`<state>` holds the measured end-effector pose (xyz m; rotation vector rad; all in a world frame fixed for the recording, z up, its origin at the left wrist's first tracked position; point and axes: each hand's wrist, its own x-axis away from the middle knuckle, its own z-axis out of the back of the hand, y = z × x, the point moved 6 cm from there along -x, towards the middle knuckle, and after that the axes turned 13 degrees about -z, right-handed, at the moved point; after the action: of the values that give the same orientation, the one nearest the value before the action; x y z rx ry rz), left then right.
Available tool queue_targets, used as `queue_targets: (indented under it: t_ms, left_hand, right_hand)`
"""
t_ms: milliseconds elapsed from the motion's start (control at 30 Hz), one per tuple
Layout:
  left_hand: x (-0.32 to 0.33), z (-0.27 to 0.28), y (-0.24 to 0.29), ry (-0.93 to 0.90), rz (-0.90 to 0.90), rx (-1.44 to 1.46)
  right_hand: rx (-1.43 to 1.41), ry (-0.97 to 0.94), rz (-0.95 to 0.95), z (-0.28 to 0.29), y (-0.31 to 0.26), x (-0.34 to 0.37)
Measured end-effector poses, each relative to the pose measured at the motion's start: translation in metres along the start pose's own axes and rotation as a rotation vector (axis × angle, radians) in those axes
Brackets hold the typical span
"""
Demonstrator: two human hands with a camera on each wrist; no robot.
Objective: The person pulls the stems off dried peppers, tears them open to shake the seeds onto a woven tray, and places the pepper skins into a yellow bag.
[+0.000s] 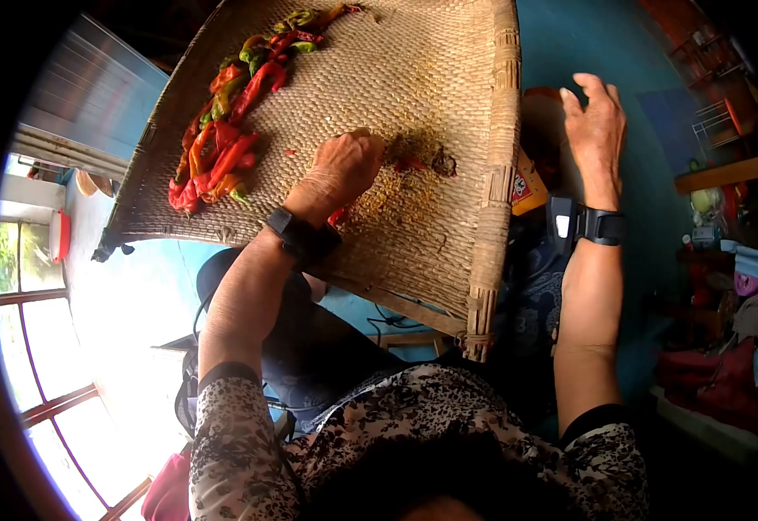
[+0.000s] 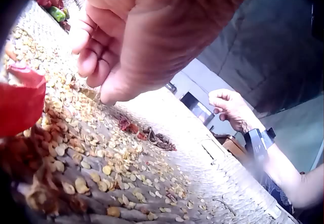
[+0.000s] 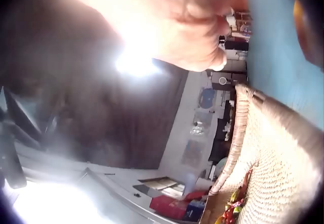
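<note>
A wide woven tray (image 1: 396, 52) lies tilted across the person's lap. My left hand (image 1: 337, 165) is over it with fingers curled. Its fingertips are right at the scattered pale seeds (image 2: 101, 168), and nothing shows between them in the left wrist view. Beside the wrist is a red chili piece (image 2: 20, 102). Dark, shrivelled chili scraps (image 1: 444, 161) lie just beyond the knuckles. Red and green peppers (image 1: 223, 156) form a long heap along the tray's left side. Raised off the tray's right rim, my right hand (image 1: 596, 126) holds nothing, its fingers loosely bent and apart from the thumb.
The tray's thick bound rim (image 1: 494, 208) runs between the two arms. An orange box (image 1: 528, 187) shows just past that rim. Clothes (image 1: 744, 295) and wooden furniture (image 1: 700, 174) stand at the right. Bright windows (image 1: 45, 330) are at the left.
</note>
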<state>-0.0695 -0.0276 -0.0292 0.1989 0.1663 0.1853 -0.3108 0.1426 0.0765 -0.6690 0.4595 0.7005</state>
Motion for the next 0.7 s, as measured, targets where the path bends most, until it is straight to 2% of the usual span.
queue_targets:
  t_ms: [33,67,100,133,167,200,233,300,333,467,533,667,700]
  left_hand:
    - [-0.001,0.004,0.002,0.069,-0.035,0.026]
    - [-0.001,0.009,0.003,0.137,-0.071,0.053]
    - [-0.002,0.013,0.006,0.136,-0.071,0.051]
    - [-0.004,0.023,0.012,0.180,-0.106,0.128]
    - [-0.004,0.032,0.018,0.223,-0.142,0.205]
    - [-0.003,0.036,0.022,0.219,-0.142,0.206]
    - [-0.002,0.039,0.026,0.236,-0.155,0.278]
    - [0.003,0.044,0.032,0.252,-0.164,0.353]
    - [0.005,0.047,0.034,0.252,-0.157,0.347]
    - [0.015,0.050,0.029,0.279,-0.136,0.314]
    - [0.022,0.051,0.025,0.303,-0.119,0.290]
    - [0.045,0.035,0.008,-0.030,0.036,0.089]
    - [0.048,0.035,0.011,-0.026,0.037,0.087]
  right_hand:
    - [-0.165,-0.019,0.046,0.000,-0.013,0.002]
    - [-0.311,-0.127,0.062,-0.005,-0.027,0.007]
    - [-0.290,-0.274,0.059,-0.016,-0.041,0.015]
    - [-0.486,-0.405,0.093,-0.026,-0.058,0.030]
    - [-0.517,-0.532,0.221,-0.034,-0.078,0.046]
    - [-0.527,-0.694,0.257,-0.042,-0.094,0.062]
    - [-0.575,-0.690,0.379,-0.046,-0.108,0.077]
    - [-0.550,-0.758,0.472,-0.053,-0.123,0.088]
    - [-0.512,-0.772,0.415,-0.051,-0.128,0.088]
    - [-0.660,-0.756,0.418,-0.055,-0.137,0.085]
    - [-0.645,-0.612,0.417,-0.052,-0.129,0.073]
    - [-0.683,-0.395,0.171,-0.042,-0.078,0.033]
    - [-0.631,-0.253,0.136,-0.033,-0.061,0.021]
